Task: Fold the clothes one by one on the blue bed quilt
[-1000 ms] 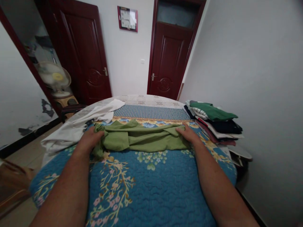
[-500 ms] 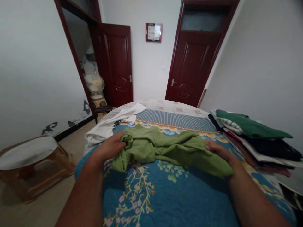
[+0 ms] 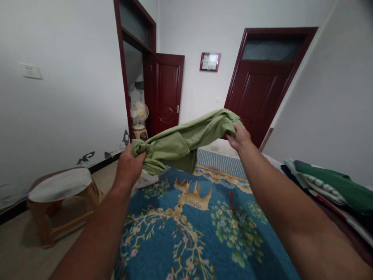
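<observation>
A crumpled green garment (image 3: 186, 140) hangs in the air, stretched between my two hands above the table. Its bunched left end is gripped by my left hand (image 3: 129, 165), thumb on top. My right hand (image 3: 239, 136) is closed on the other end, held higher and farther out, so the cloth slopes up to the right. A loose fold droops in the middle. The garment's exact kind cannot be made out. Beneath it lies a blue patterned cover (image 3: 227, 249) with flowers and a deer design.
Folded clothes (image 3: 329, 182) are stacked at the right, a green piece on top. Behind the garment's left end lies white cloth (image 3: 145, 179). A stool (image 3: 62, 186) stands on the floor at left. Farther back are a fan (image 3: 139, 112) and two dark red doors (image 3: 166, 89).
Both hands have raised the green garment off the cover, the right one higher and farther forward. The view has turned left, and more of the cover's deer pattern shows.
</observation>
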`<state>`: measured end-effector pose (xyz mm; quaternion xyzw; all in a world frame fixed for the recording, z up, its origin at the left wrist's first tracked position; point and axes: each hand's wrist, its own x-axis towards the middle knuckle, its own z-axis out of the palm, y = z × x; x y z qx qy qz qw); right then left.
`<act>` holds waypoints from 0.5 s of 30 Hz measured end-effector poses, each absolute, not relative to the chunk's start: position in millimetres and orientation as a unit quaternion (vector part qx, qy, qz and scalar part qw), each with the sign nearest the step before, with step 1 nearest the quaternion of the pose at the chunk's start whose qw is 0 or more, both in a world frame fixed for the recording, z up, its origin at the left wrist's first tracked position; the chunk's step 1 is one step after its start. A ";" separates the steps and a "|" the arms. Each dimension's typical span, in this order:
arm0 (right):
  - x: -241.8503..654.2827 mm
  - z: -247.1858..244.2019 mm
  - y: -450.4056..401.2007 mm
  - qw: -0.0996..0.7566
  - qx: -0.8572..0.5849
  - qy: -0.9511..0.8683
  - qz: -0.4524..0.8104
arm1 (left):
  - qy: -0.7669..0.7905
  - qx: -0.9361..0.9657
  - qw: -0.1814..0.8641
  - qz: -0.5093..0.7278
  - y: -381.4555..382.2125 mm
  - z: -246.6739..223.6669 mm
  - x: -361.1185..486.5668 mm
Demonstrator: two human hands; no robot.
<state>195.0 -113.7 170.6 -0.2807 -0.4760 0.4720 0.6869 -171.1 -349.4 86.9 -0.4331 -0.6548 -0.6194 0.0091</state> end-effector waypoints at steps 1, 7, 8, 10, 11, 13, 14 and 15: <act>179.0 173.1 -110.3 0.673 -0.294 -0.477 0.483 | -0.663 -0.451 0.017 -0.597 -338.8 86.4 -174.9; 141.6 41.7 -168.1 0.435 -0.462 -0.663 0.397 | -0.755 -0.513 0.001 -0.409 -295.4 22.1 -191.3; 146.6 10.2 -183.4 0.394 -0.476 -0.704 0.351 | -0.768 -0.509 0.007 -0.389 -293.5 7.8 -192.6; 164.1 -43.5 -211.9 0.344 -0.474 -0.772 0.246 | -0.779 -0.502 0.035 -0.375 -293.2 -15.7 -194.1; 175.0 -63.3 -224.2 0.327 -0.469 -0.797 0.193 | -0.778 -0.500 0.051 -0.377 -294.1 -24.0 -194.4; 197.0 -87.2 -243.4 0.305 -0.453 -0.829 0.119 | -0.779 -0.488 0.073 -0.387 -296.9 -33.2 -193.8; 206.6 -92.4 -250.3 0.300 -0.444 -0.839 0.097 | -0.780 -0.481 0.079 -0.393 -298.6 -34.7 -193.0; 214.8 -94.5 -255.6 0.297 -0.437 -0.845 0.083 | -0.780 -0.475 0.084 -0.398 -300.5 -34.8 -191.8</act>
